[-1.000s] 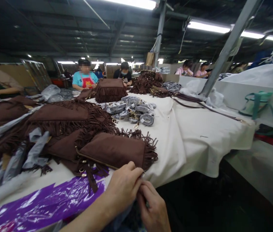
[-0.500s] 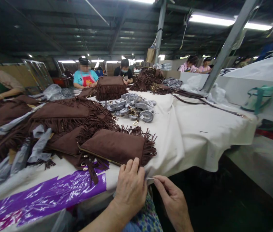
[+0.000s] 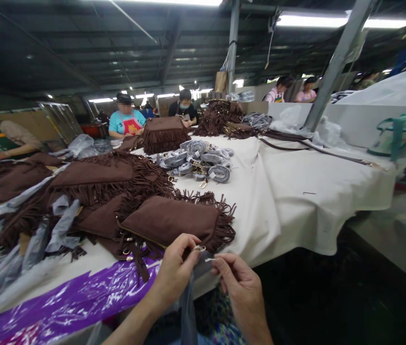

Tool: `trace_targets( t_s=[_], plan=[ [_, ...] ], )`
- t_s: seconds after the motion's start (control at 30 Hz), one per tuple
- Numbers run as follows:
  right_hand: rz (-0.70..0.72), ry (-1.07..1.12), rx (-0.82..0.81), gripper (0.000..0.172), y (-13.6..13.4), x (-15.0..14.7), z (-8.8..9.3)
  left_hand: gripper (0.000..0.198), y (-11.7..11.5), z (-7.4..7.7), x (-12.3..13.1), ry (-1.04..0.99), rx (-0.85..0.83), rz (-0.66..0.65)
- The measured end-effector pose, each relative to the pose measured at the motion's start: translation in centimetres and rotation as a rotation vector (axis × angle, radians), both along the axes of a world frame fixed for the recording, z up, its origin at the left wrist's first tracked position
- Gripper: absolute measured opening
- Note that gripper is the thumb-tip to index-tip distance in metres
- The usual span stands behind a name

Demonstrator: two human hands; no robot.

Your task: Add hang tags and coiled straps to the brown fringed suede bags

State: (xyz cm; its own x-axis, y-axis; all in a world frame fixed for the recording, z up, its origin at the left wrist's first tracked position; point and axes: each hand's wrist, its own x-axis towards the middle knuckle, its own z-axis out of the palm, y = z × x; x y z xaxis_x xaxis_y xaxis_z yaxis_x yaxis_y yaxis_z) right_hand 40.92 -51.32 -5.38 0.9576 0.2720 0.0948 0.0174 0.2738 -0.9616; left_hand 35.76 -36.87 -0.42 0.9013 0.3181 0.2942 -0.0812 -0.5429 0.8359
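My left hand (image 3: 177, 266) is closed in a pinch on a small gold-coloured metal clasp (image 3: 200, 248). A strip of grey wrap (image 3: 188, 311) hangs beneath that hand, over my lap. To its right, my right hand (image 3: 240, 282) pinches a thin white strand (image 3: 210, 259) between thumb and forefinger, its tip pointing toward the clasp. Just beyond both hands lies a brown fringed bag (image 3: 174, 218) on its side, with a zip along its near edge. What the grey wrap contains is hidden.
More brown fringed bags (image 3: 91, 172) spread across the white-covered table (image 3: 296, 177). Grey-wrapped coiled straps (image 3: 203, 160) with gold hooks are heaped mid-table. Purple plastic (image 3: 80, 297) lies along the near left edge. Several people sit at the far and left sides. A metal post (image 3: 335, 67) leans at right.
My left hand has turned and lifted slightly, so the gold clasp and hanging grey wrap now show. My right hand has moved a little left and up, still pinching the white strand.
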Motion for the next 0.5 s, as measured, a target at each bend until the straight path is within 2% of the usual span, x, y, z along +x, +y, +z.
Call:
trace_targets(
  t_s=[0.13,0.3,0.5],
  plan=[
    [-0.082,0.039,0.054,0.037,1.1,-0.2,0.0,0.010,-0.2,-1.0,0.2,-0.084,0.021,0.019],
    [-0.092,0.041,0.090,0.034,1.1,0.0,-0.7,0.029,0.1,-1.6,0.3,-0.208,0.169,-0.134],
    [-0.055,0.094,0.130,0.034,1.9,-0.8,-1.4,0.022,0.2,-1.5,0.4,-0.240,0.127,-0.068]
  ],
)
